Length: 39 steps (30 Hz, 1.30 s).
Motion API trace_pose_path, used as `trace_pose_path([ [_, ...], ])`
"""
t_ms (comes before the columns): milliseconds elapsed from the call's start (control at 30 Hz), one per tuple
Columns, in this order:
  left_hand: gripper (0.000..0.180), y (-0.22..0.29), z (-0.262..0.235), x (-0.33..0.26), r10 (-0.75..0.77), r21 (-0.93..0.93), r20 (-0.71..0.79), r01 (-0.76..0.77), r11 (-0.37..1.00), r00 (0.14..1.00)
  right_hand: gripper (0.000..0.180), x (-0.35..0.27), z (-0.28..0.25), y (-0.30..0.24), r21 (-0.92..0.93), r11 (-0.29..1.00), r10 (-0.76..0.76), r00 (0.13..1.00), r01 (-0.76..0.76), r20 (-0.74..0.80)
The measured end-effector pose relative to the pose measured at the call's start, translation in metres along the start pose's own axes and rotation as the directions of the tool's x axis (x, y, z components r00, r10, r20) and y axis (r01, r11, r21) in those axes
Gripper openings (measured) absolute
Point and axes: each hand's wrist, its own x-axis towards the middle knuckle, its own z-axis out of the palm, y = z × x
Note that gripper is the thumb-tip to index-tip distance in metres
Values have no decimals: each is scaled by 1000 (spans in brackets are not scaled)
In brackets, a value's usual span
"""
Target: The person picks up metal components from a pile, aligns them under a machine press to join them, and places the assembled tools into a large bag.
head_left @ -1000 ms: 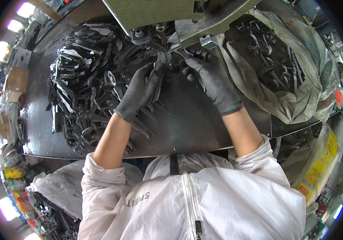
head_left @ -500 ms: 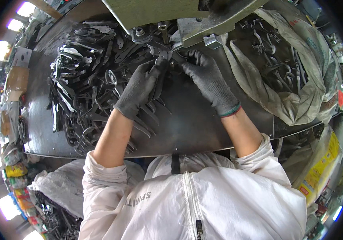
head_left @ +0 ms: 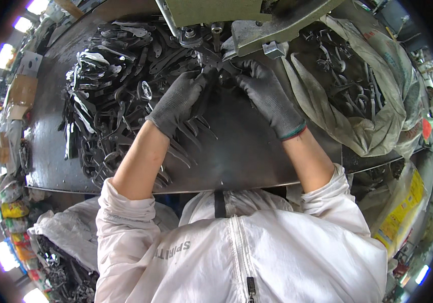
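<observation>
Both hands wear dark grey work gloves and meet beneath a green-grey press machine [head_left: 216, 11]. My left hand [head_left: 182, 100] is closed around dark metal plier-like parts [head_left: 207, 59], whose upper ends lie near the machine's round punch pin [head_left: 217, 34]. My right hand [head_left: 268, 97] pinches the right-hand end of the dark metal at the same spot, its thumb and fingers drawn together. Fingertips of both hands are partly hidden by the metal and shadow. Curved metal handles [head_left: 192, 135] stick out below my left palm; whether they are held or lie on the table I cannot tell.
A large heap of dark metal lever parts [head_left: 107, 65] spreads over the left of the metal table [head_left: 236, 156]. At right, an open woven sack [head_left: 317, 108] contains several curved metal parts [head_left: 350, 86]. A shiny metal block [head_left: 273, 49] juts from the machine's arm.
The camera view has shifted slightly. Both hands stay together under the machine; the metal parts between them have turned a little, now spreading in a cross-like shape.
</observation>
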Motion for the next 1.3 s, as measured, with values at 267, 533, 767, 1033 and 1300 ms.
trace_pose_path([
  [267,37,-39,-18,-15,-111,126,-6,111,986,994,27,5,11,30,-103,993,65,995,-58,71],
  [533,41,28,-43,-92,-10,290,-264,89,953,965,33,-6,7,6,124,946,287,952,-299,104],
  [767,42,32,-39,-101,-49,73,-237,68,995,970,30,-9,13,-3,77,964,252,966,-256,64],
  [1033,42,35,-27,-92,-97,-1,-146,98,995,985,26,-22,7,5,60,933,345,930,-354,123],
  [1300,43,44,-4,-85,55,109,-104,-44,993,993,22,-25,-5,24,110,980,158,983,-168,95],
])
